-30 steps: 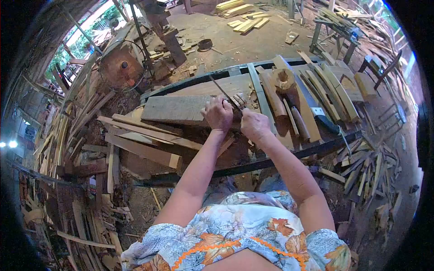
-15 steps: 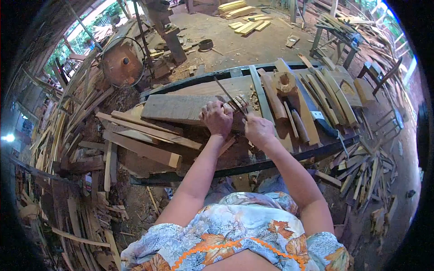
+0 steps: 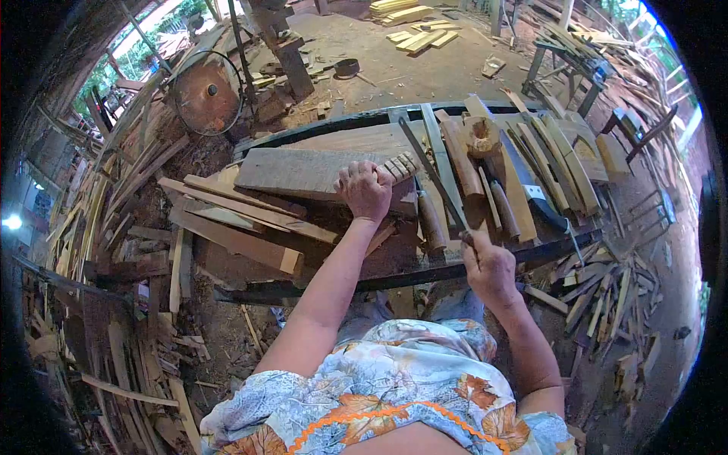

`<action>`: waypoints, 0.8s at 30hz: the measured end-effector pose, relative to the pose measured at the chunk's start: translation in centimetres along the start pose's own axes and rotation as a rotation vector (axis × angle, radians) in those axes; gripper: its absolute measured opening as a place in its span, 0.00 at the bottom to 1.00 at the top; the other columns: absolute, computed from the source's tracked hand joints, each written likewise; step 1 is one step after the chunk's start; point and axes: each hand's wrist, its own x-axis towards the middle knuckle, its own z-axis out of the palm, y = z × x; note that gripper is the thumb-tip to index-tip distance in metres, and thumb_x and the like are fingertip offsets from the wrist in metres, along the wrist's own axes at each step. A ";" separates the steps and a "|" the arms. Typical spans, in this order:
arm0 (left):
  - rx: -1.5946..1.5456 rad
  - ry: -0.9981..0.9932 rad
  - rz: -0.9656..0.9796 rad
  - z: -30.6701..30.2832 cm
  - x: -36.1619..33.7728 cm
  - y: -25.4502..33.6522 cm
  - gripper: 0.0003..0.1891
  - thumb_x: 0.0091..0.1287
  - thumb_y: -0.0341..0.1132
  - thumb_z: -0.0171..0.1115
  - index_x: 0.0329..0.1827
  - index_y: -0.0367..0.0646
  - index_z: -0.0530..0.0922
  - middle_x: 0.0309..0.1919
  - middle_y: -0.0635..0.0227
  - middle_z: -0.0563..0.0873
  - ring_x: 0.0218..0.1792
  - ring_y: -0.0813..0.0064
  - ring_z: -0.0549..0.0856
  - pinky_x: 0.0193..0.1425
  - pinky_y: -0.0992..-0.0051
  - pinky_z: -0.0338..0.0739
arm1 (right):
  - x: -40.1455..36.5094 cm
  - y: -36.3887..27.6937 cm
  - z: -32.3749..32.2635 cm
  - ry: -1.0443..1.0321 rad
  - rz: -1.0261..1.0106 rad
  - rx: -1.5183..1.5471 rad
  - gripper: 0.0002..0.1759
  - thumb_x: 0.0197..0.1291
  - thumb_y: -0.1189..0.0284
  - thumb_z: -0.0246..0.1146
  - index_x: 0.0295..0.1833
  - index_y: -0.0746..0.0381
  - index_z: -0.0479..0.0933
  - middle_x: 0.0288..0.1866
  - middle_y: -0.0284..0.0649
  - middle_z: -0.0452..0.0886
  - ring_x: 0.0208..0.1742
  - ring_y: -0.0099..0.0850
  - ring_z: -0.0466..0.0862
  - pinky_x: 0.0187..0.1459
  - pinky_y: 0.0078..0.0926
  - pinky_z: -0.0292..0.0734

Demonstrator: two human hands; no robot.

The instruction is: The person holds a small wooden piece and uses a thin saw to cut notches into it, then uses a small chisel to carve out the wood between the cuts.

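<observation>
Notched wood [image 3: 399,165] is clamped on the board [image 3: 280,171] by left fingers [image 3: 356,179]; beside the board, a dark tool [image 3: 435,180] (slanted) by right fingers [image 3: 475,262].

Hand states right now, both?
Left hand: closed, holding the notched wooden piece.
Right hand: closed, holding the long dark file-like tool.

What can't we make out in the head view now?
All head view:
- Notched wood piece: its near end, covered by the left hand.
- Long dark tool: its gripped end, hidden inside the right hand; surface texture too small to tell.
- Scrap wood pile: full extent, cut off by the dark lens edge.
</observation>
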 end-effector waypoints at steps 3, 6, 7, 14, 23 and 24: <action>-0.021 0.018 0.017 0.0 -0.1 0.1 0.09 0.57 0.42 0.54 0.33 0.49 0.77 0.36 0.66 0.78 0.44 0.60 0.75 0.48 0.58 0.64 | 1.4 -0.9 0.5 -0.008 -0.030 -0.063 0.09 0.61 0.67 0.56 0.37 0.62 0.70 0.24 0.51 0.79 0.29 0.51 0.82 0.32 0.47 0.73; -0.044 0.049 0.057 0.2 0.0 -0.1 0.09 0.57 0.42 0.53 0.33 0.48 0.76 0.36 0.65 0.78 0.43 0.60 0.75 0.48 0.58 0.63 | 3.4 -2.0 2.4 -0.093 -0.004 -0.071 0.09 0.61 0.67 0.56 0.40 0.63 0.70 0.25 0.53 0.79 0.31 0.51 0.82 0.34 0.48 0.75; -0.039 0.058 0.083 0.2 -0.1 -0.2 0.09 0.57 0.42 0.53 0.33 0.48 0.76 0.36 0.65 0.78 0.44 0.60 0.75 0.49 0.57 0.63 | 4.0 -1.9 3.4 -0.112 -0.022 -0.048 0.10 0.61 0.67 0.56 0.41 0.63 0.70 0.25 0.54 0.79 0.32 0.51 0.82 0.35 0.48 0.75; -0.027 0.027 0.022 -0.1 0.1 0.1 0.10 0.58 0.43 0.54 0.33 0.48 0.77 0.36 0.64 0.78 0.44 0.59 0.75 0.50 0.58 0.64 | 7.0 -0.3 8.3 -0.122 0.021 -0.107 0.11 0.62 0.64 0.55 0.43 0.61 0.72 0.25 0.52 0.80 0.31 0.52 0.82 0.34 0.49 0.75; -0.010 0.003 0.014 -0.1 0.2 0.1 0.10 0.58 0.43 0.53 0.35 0.49 0.77 0.36 0.64 0.78 0.45 0.58 0.75 0.50 0.57 0.64 | 5.5 -1.2 7.4 -0.190 0.002 -0.166 0.11 0.64 0.66 0.54 0.40 0.63 0.70 0.25 0.53 0.81 0.31 0.52 0.83 0.34 0.48 0.77; -0.009 0.012 0.024 0.1 0.1 0.0 0.10 0.57 0.43 0.54 0.35 0.49 0.77 0.36 0.64 0.78 0.45 0.59 0.75 0.50 0.57 0.65 | 4.8 -1.2 7.1 -0.192 0.002 -0.163 0.10 0.64 0.66 0.54 0.40 0.63 0.70 0.25 0.53 0.81 0.30 0.52 0.83 0.34 0.47 0.77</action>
